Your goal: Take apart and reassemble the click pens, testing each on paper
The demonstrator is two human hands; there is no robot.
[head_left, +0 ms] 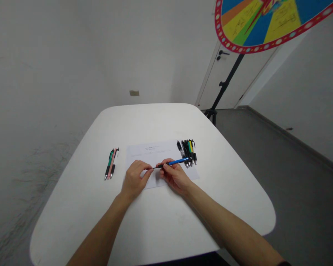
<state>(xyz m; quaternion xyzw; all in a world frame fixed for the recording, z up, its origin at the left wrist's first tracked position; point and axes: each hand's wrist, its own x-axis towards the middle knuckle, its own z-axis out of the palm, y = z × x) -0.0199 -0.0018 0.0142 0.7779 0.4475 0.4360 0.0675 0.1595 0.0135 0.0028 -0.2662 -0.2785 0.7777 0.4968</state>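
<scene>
A blue pen (177,161) lies level between both hands, just above a sheet of white paper (144,151) on the white table (161,221). My right hand (174,176) is closed round the pen's middle. My left hand (135,177) pinches its dark tip end. Several pens (188,151), black, green and yellow among them, lie bunched on the paper's right edge, close beyond the right hand. Three pens (111,163), green, pink and white, lie side by side on the table left of the paper.
A colourful prize wheel (266,22) on a black stand (224,87) rises behind the table's far right corner, before a white door (233,77). Grey floor (280,159) runs along the right. A white wall stands close behind and to the left.
</scene>
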